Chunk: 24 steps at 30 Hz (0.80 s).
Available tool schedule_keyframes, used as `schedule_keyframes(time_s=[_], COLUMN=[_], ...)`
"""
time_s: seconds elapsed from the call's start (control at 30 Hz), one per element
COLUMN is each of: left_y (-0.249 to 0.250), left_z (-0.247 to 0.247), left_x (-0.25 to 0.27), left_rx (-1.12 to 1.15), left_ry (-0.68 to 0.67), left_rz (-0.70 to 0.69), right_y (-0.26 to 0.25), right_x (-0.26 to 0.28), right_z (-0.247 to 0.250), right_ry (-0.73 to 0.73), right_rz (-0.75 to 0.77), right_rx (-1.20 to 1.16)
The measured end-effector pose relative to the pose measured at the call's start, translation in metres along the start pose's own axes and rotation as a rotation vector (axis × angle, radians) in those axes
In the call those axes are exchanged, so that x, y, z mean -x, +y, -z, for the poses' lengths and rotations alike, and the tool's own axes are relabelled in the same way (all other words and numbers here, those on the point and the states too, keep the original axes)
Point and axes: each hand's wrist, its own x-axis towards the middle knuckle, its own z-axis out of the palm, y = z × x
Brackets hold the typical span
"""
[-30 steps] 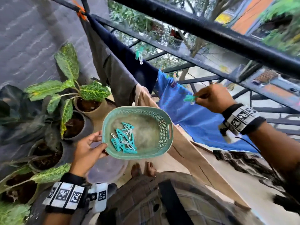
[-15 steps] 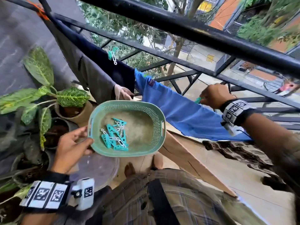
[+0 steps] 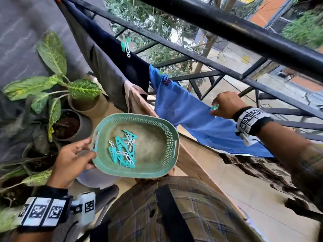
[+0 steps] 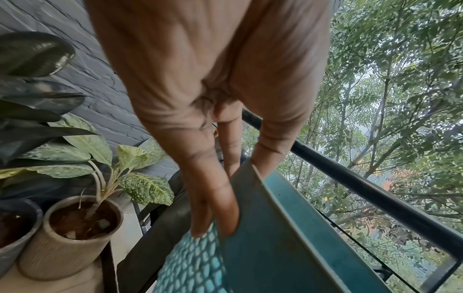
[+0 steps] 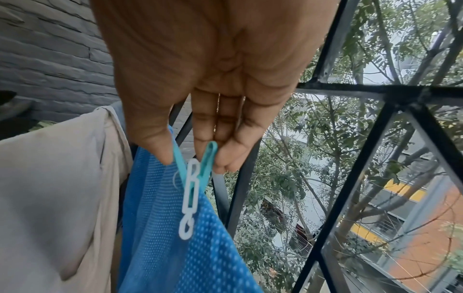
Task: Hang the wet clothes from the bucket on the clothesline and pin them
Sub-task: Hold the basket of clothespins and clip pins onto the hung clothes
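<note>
Right hand pinches a teal clothespin by its two handles, thumb on one side and fingers on the other; its lower end sits at the top edge of the blue mesh garment draped over the line. Left hand grips the rim of a green basket, thumb on top and fingers under. Loose clothespins lie in the basket. Beige cloth hangs beside the blue one; dark garment, pinned, further along. Potted plants to the left.

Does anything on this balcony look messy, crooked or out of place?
Nothing stands out. The clothespins lie loose inside the green basket, none spilled, and the right hand pinches a clothespin on the blue garment.
</note>
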Motion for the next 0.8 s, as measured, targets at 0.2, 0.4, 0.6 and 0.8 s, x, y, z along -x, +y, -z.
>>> schedule_keyframes(time_s=[0.2,0.4,0.6,0.8], left_y=[-0.012,-0.020,-0.022,-0.032], left_z=[-0.007,-0.013,-0.025,-0.031], left_x=[0.013,0.028,0.053,0.073], left_rx=[-0.060,-0.047,-0.036,-0.004], left_ry=[0.021,0.041,0.063,0.049], left_rz=[-0.017,-0.019,-0.028,-0.049], right_y=[0.013,0.024,0.023,-0.043], right_x=[0.000,0.004,0.016,0.062], right_z=[-0.001,-0.006,0.006,0.035], right_ry=[0.019,0.048,0.180,0.348], right_rz=[0.003,0.035,0.012,0.137], right_rx=[-0.059,-0.111,-0.161,-0.361])
